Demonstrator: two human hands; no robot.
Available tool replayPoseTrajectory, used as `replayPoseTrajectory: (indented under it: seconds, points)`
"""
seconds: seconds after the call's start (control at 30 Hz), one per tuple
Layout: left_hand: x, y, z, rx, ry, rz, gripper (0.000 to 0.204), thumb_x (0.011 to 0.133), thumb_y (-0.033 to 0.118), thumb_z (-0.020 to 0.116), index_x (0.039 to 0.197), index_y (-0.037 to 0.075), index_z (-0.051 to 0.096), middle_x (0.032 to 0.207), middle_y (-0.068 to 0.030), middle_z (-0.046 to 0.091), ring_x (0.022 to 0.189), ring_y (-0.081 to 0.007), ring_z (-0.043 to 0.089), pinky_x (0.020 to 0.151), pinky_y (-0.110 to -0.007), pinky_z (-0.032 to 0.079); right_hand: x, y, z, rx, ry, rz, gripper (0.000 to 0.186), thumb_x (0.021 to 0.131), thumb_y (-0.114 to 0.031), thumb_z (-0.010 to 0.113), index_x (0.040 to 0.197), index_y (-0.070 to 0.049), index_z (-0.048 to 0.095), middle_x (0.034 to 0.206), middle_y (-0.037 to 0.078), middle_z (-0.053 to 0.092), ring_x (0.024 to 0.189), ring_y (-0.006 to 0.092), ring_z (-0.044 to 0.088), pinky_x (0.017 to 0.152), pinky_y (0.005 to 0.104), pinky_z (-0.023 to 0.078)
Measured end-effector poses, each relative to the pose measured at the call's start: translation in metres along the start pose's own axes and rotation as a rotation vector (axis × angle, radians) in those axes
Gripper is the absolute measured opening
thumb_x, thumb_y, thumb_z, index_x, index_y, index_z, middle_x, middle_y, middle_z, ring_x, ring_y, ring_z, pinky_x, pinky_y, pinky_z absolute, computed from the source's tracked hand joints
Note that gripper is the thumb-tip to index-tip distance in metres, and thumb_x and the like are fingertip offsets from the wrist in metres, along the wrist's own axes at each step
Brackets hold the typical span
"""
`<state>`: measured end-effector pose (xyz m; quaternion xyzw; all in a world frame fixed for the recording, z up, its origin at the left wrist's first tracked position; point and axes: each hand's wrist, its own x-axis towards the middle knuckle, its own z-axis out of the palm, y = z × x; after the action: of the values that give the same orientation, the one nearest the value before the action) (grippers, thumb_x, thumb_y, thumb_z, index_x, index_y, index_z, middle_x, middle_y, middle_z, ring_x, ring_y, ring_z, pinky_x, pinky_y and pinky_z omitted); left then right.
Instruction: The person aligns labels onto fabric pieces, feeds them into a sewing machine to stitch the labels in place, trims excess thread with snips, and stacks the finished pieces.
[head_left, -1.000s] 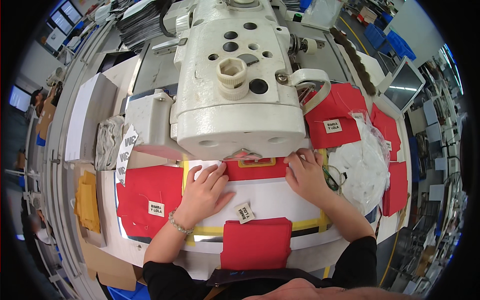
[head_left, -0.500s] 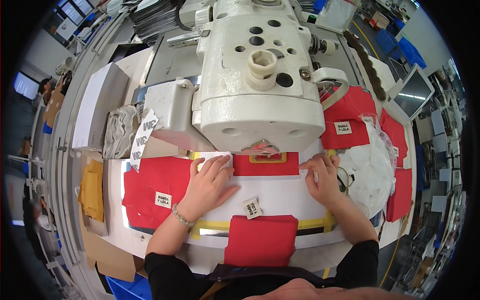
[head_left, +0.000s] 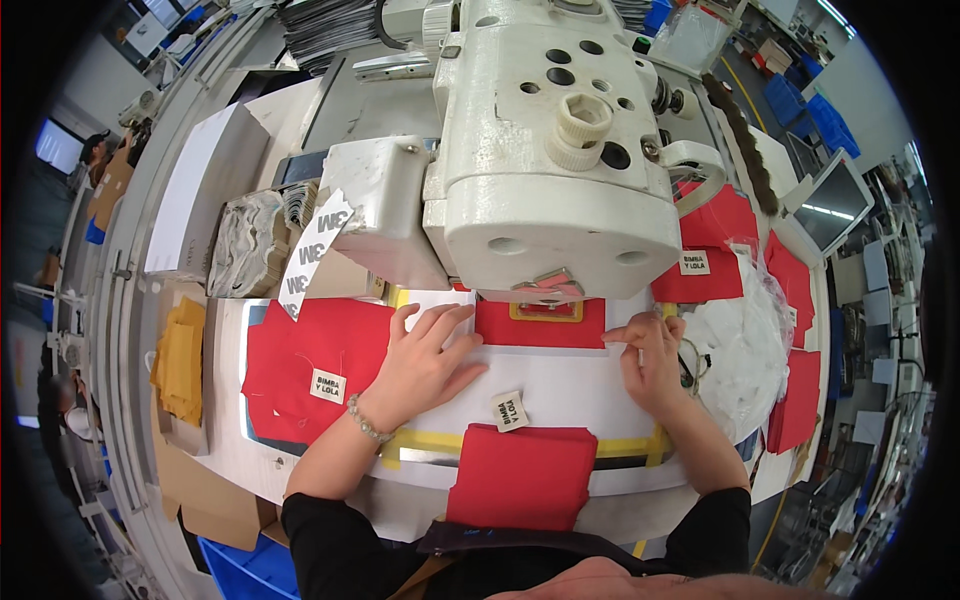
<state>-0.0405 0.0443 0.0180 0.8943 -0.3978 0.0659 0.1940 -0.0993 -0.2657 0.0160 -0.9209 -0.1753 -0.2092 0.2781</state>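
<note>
A red fabric piece (head_left: 540, 334) lies flat under the head of a white sewing machine (head_left: 560, 225), inside a small yellow-edged frame (head_left: 546, 311) at its upper edge. My left hand (head_left: 425, 350) lies palm down with fingers spread at the piece's left end, over the white work surface (head_left: 555, 385). At the right end, my right hand (head_left: 652, 358) has its index fingertip by the fabric's edge; thumb and index are apart and the other fingers are bent. A small cream label (head_left: 509, 411) lies just above a stack of red fabric (head_left: 522, 478) near me.
More red fabric with a label (head_left: 300, 365) lies left, and red pieces (head_left: 795, 400) lie right beside a clear plastic bag (head_left: 735, 355). Yellow envelopes (head_left: 180, 360), a white box (head_left: 208, 190) and bundled paper strips (head_left: 248, 245) stand on the left. A screen (head_left: 835, 205) stands far right.
The view has shifted, so the machine appears farther right. Both hands stay at the two ends of the red piece, with little visible change in their pose.
</note>
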Motion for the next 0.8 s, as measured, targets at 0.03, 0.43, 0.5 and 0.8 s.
replayPoseTrajectory:
  seconds: [0.03,0.43,0.5,0.8]
  points:
    - [0.0,0.0002,0.0005,0.008,0.001,0.005,0.027,0.077,0.027,0.077,0.098,0.013,0.066,0.127,-0.0059,0.055,0.119,-0.0225,0.051,0.102,-0.052,0.03,-0.0006,0.0007,0.0,-0.006,0.0,0.002,0.033,0.07,0.011,0.052,0.095,-0.009,0.056,0.082,-0.003,0.064,0.079,0.0188,0.058,0.078,0.0376,0.029]
    - [0.001,0.0011,0.0006,0.014,0.02,0.017,0.025,0.078,0.026,0.076,0.098,0.014,0.067,0.123,-0.0052,0.057,0.118,-0.0215,0.053,0.102,-0.051,0.029,-0.0024,0.0023,-0.0045,-0.051,-0.101,-0.036,0.034,0.067,0.006,0.054,0.097,-0.01,0.056,0.082,-0.002,0.061,0.084,0.0177,0.059,0.079,0.0381,0.028]
    - [0.0003,0.0006,0.0007,0.013,0.019,0.016,0.025,0.078,0.025,0.076,0.098,0.014,0.067,0.123,-0.0052,0.057,0.118,-0.0215,0.053,0.103,-0.051,0.029,-0.0026,0.0019,-0.004,-0.051,-0.155,-0.036,0.036,0.067,0.005,0.053,0.1,-0.01,0.055,0.083,-0.001,0.061,0.085,0.0176,0.059,0.079,0.0385,0.028]
    - [0.0011,0.0014,0.0015,0.028,0.039,0.018,0.027,0.075,0.026,0.078,0.097,0.014,0.068,0.121,-0.0052,0.06,0.115,-0.0224,0.054,0.103,-0.05,0.028,0.0,-0.0036,-0.0071,-0.141,-0.165,-0.085,0.037,0.066,0.003,0.055,0.101,-0.009,0.054,0.087,-0.002,0.061,0.085,0.0173,0.059,0.079,0.0381,0.029]
